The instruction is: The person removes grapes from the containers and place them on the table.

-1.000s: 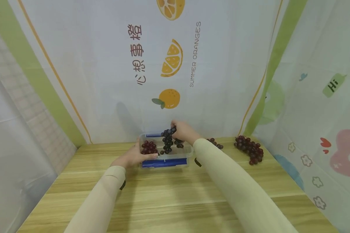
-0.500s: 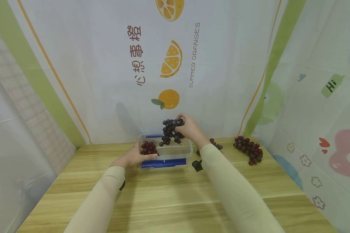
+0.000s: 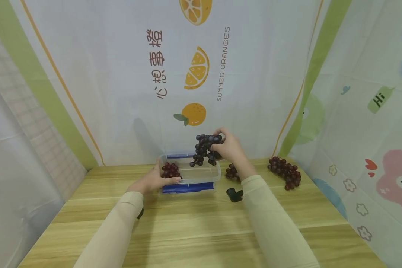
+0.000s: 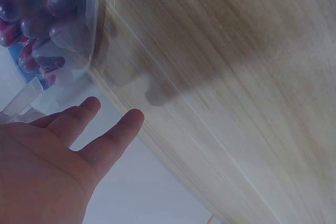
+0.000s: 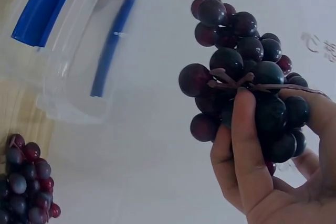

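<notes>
My right hand (image 3: 230, 148) grips a bunch of dark grapes (image 3: 205, 147) by its thick end, raised above the right side of a clear plastic container (image 3: 201, 173) with blue latches. In the right wrist view the fingers wrap round the grapes, and the bunch's thin end points away. My left hand (image 3: 150, 181) rests at the container's left end, its thumb lying along the front rim. The left wrist view shows its other fingers (image 4: 113, 142) stretched out straight. Red grapes (image 3: 170, 170) lie in the container's left part.
Right of the container, another bunch of grapes (image 3: 232, 172) lies on the wooden table (image 3: 187, 230), partly behind my right wrist. A larger dark red bunch (image 3: 285, 172) sits farther right. A printed white cloth (image 3: 120, 93) hangs close behind the container.
My right hand has lifted the dark grapes up from the container and shifted them right. My left hand and the container have stayed in place.
</notes>
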{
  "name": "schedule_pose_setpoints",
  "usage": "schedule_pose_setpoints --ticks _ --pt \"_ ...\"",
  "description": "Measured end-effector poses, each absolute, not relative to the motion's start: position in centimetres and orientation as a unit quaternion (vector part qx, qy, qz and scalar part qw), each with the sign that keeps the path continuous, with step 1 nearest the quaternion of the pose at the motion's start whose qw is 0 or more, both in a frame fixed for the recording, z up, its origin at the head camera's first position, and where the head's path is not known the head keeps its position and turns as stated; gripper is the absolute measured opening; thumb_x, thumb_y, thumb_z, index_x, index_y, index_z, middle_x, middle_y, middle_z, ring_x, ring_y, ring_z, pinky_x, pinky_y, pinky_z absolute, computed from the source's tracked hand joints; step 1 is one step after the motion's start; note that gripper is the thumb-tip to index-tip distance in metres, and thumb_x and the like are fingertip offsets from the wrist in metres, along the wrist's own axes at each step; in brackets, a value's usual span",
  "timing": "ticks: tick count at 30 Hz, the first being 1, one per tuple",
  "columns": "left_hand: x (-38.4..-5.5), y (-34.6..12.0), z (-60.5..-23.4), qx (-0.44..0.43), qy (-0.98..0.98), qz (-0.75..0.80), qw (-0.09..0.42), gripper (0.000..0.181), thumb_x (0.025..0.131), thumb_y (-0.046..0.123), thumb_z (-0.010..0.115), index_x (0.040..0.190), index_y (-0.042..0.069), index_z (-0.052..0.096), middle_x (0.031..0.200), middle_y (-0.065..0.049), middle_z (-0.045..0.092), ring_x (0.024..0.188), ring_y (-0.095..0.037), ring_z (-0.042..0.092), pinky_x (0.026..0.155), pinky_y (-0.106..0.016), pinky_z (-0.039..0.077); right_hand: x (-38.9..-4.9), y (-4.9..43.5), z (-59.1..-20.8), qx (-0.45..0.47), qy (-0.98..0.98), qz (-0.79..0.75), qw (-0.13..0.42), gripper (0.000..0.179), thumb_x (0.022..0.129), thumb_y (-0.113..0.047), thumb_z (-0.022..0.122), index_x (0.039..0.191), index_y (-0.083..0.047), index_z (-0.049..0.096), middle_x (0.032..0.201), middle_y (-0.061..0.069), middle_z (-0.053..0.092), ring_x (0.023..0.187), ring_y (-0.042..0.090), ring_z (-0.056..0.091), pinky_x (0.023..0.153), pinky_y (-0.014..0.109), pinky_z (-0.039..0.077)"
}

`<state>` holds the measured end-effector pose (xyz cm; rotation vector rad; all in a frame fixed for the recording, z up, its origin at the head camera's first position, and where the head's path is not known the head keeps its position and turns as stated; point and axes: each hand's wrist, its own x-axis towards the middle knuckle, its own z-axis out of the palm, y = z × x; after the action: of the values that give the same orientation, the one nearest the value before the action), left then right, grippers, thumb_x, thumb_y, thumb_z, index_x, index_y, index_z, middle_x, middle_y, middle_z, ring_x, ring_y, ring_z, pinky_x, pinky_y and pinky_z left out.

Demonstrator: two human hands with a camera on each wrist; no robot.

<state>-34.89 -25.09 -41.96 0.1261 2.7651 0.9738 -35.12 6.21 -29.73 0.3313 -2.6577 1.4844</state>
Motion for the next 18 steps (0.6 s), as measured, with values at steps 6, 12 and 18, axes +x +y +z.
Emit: schedule_pose_setpoints --ticks 6,12,18 --pt "-34.8 -25.0 -41.9 0.043 0.938 0.328 0.100 0.148 0.082 0.085 0.069 0.167 0.010 -0.026 0.177 -0.030 0.007 0.161 -0.055 0.018 0.127 -0.072 0.025 -32.9 8.3 -29.5 0.101 -0.886 0.449 0.053 0.040 0.096 -0.015 0.074 0.132 -0.017 0.056 0.090 0.008 0.054 0.065 0.019 0.052 0.057 0.029 0.047" --pt "-34.7 -25.2 -42.0 0.044 0.937 0.329 0.109 0.148 0.083 0.084 0.069 0.166 0.010 -0.028 0.177 -0.030 0.004 0.162 -0.055 0.015 0.127 -0.072 0.025 -30.5 10.1 -28.8 0.076 -0.895 0.437 0.043 0.042 0.098 -0.019 0.073 0.136 -0.020 0.055 0.100 0.011 0.059 0.073 0.023 0.059 0.060 0.031 0.050" --pt "-34.6 -25.2 -41.9 0.047 0.936 0.331 0.107 0.149 0.082 0.085 0.068 0.166 0.010 -0.029 0.177 -0.031 0.005 0.161 -0.055 0.016 0.127 -0.072 0.026 -28.3 11.6 -28.6 0.051 -0.893 0.446 0.025 0.041 0.101 -0.018 0.070 0.139 -0.021 0.053 0.107 0.015 0.060 0.065 0.020 0.051 0.057 0.033 0.047"
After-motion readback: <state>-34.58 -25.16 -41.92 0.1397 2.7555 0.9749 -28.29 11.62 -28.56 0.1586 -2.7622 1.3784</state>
